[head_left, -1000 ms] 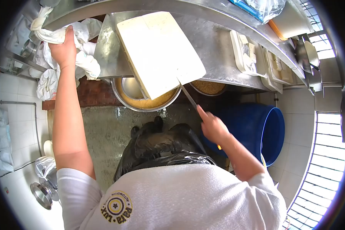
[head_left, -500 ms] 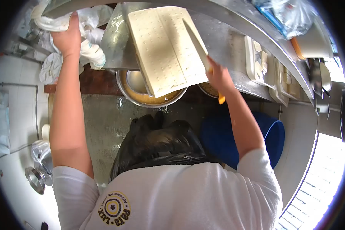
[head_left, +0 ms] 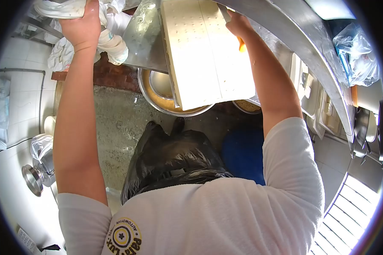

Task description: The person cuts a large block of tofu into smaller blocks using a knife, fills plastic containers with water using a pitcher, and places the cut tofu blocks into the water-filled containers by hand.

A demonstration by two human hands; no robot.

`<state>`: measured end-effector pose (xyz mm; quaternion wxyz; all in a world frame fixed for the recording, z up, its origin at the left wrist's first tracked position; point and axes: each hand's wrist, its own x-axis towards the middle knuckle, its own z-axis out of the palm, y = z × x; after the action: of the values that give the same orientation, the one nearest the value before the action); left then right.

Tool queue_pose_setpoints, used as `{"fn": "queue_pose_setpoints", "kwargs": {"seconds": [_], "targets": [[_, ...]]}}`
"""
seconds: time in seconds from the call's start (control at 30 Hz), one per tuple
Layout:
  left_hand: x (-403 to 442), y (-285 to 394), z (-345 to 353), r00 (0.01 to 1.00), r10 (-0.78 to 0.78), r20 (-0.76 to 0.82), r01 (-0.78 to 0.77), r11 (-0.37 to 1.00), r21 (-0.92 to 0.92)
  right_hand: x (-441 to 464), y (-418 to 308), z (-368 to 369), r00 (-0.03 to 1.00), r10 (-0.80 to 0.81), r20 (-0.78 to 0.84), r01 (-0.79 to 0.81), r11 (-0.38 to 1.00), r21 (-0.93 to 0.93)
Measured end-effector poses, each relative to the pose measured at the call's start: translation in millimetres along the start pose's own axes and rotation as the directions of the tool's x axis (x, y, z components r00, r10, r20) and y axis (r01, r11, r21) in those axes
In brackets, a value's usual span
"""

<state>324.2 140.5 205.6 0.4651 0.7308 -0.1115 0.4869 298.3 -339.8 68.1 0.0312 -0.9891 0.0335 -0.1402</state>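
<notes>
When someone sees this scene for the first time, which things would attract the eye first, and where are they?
Probably the large, bright white slab at top centre, marked by a lengthwise line, its near end overlapping a metal basin in this view. Next, the right hand, by the slab's upper right edge, holds an orange-handled knife, while the left hand, at upper left, grips a white cloth.

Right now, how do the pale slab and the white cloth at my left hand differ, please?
The pale slab is flat with straight edges; the white cloth is bunched and creased at the left hand. The slab shows small pits and a long straight line; the cloth shows uneven folds. Both are whitish.
</notes>
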Motion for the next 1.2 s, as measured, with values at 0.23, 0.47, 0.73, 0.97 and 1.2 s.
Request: {"fn": "queue_pose_setpoints", "kwargs": {"seconds": [0.23, 0.47, 0.73, 0.97, 1.2], "targets": [[5, -9, -2, 0.995, 0.092, 0.042, -0.087, 0.990, -0.109, -41, -35, -67, 0.923, 0.095, 0.373, -0.113, 0.993, 0.026], [2, -2, 0, 0.997, -0.066, 0.040, 0.070, 0.992, -0.103, -173, -57, -137, 0.825, 0.200, 0.529, -0.261, 0.964, 0.042], [2, 2, -5, 0.994, -0.059, 0.088, 0.061, 0.998, -0.014, -364, -76, -194, 0.862, 0.209, 0.461, -0.308, 0.939, 0.151], [4, 29, -11, 0.974, -0.187, 0.128, 0.195, 0.979, -0.059, -544, -106, -285, 0.818, 0.257, 0.515, -0.397, 0.900, 0.181], [1, 10, -3, 0.991, -0.120, 0.064, 0.125, 0.987, -0.098, -442, -153, -239, 0.910, 0.210, 0.358, -0.340, 0.872, 0.353]]}}
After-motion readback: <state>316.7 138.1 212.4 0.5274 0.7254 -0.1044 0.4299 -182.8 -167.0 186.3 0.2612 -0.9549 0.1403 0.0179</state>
